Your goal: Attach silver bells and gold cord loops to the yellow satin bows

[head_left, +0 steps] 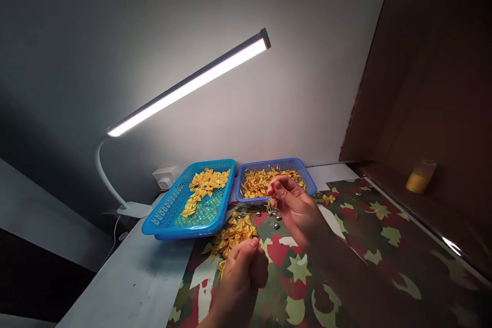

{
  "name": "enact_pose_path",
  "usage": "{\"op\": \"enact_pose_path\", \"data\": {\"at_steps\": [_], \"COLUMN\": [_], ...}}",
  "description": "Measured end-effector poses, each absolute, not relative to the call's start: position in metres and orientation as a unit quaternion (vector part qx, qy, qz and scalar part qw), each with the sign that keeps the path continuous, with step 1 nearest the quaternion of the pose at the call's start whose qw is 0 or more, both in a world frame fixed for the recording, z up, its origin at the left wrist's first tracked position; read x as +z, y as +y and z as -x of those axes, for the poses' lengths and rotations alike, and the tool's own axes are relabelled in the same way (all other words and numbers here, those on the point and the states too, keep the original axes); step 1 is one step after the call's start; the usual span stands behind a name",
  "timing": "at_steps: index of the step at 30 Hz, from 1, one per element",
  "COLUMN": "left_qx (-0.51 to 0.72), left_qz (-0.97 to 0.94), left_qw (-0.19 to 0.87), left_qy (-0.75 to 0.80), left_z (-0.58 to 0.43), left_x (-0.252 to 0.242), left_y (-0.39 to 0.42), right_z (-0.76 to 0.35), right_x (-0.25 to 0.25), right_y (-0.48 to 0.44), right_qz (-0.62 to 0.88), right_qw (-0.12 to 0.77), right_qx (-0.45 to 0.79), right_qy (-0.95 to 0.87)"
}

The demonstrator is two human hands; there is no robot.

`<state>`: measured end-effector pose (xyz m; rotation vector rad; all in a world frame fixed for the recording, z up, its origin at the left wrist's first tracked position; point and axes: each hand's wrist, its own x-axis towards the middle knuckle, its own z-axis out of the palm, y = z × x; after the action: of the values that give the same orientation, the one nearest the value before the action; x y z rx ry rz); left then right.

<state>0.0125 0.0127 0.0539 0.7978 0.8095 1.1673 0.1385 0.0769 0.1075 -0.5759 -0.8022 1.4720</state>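
Observation:
My right hand (294, 205) is raised in front of the darker blue basket (309, 178), its fingers pinched on a small gold item with thin strands that hang below it. My left hand (246, 264) is curled into a fist near the table's front, just beside a loose pile of yellow ribbon bows (232, 236); what it holds, if anything, is hidden. The darker basket holds several gold pieces with wire-like ends (255, 184). A light blue basket (169, 215) to the left holds more yellow bows (205, 187). Small silver bells (275, 225) lie between the pile and my right hand.
A patterned mat (369, 246) with leaves and red shapes covers the table. A lit bar lamp (192, 84) on a clamp reaches over from the left. A white socket block (165, 177) sits behind the baskets. A yellow jar (421, 177) stands on a dark shelf at right.

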Motion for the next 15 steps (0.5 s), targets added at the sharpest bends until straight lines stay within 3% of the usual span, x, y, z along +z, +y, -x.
{"op": "enact_pose_path", "data": {"at_steps": [7, 12, 15], "left_qx": [0.489, 0.552, 0.543], "left_qz": [-0.395, -0.551, -0.618], "left_qw": [0.693, 0.432, 0.358], "left_qy": [0.353, 0.453, 0.443], "left_z": [-0.017, 0.003, 0.006], "left_x": [0.044, 0.066, 0.085], "left_y": [0.008, 0.020, 0.028], "right_z": [-0.139, -0.146, -0.149], "right_x": [0.107, 0.109, 0.109], "right_y": [0.073, 0.073, 0.074], "right_qz": [0.248, 0.241, 0.253], "right_qw": [0.624, 0.616, 0.613], "right_qx": [0.643, 0.577, 0.543], "right_qy": [-0.368, -0.479, -0.515]}}
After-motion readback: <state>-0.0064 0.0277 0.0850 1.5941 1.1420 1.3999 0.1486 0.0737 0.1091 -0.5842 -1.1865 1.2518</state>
